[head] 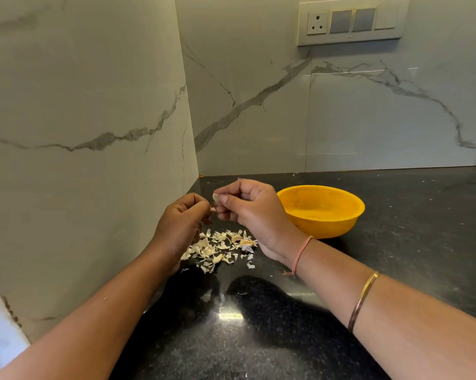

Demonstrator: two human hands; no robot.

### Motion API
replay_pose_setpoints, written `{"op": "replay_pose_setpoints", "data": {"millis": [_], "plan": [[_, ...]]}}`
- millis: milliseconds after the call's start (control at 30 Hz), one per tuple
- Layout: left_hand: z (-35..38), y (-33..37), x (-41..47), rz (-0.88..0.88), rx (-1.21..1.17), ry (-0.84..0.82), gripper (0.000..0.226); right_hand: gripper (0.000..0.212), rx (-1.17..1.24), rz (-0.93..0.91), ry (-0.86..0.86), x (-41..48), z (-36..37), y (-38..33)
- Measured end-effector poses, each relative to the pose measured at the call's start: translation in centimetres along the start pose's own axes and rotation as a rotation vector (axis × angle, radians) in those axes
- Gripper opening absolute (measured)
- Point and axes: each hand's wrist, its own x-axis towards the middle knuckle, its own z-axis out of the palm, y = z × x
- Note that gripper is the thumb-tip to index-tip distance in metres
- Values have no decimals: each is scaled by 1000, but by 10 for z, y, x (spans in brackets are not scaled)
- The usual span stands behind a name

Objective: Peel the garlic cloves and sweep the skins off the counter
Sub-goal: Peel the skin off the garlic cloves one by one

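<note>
Just above skins [220, 248], left hand [180, 219] & right hand [249, 205] pinch garlic clove [215, 198] btwn them.

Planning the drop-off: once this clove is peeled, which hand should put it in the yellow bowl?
Right. The right hand pinches the clove, and the bowl sits beside it; the left hand, pinching skin, is farther off.

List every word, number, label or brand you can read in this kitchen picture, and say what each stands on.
No words or numbers can be read in this picture.
On the switch plate there is a faint mark near the lower edge, too small to read.
No writing shows on the yellow bowl, counter, wall tiles, bangle or garlic clove.
</note>
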Motion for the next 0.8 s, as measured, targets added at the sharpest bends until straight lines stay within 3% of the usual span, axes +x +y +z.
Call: {"op": "replay_pose_setpoints", "data": {"millis": [133, 267, 400, 567, 800], "plan": [[-1, -3, 3, 42, 76, 102, 21, 9, 166, 80, -9, 3, -5, -2], [-2, -1, 2, 125, 47, 98, 12, 10, 211, 134, -27, 3, -6, -1], [-1, 2, -1, 118, -44, 49, 27, 8, 182, 112, -6, 3, -6, 1], [-2, 5, -4, 136, -80, 23, 15, 7, -75, 8, 57, 2, -6, 3], [-3, 3, -5, 268, 194, 63, 12, 8, -664, -272, 79, 2, -3, 3]]}}
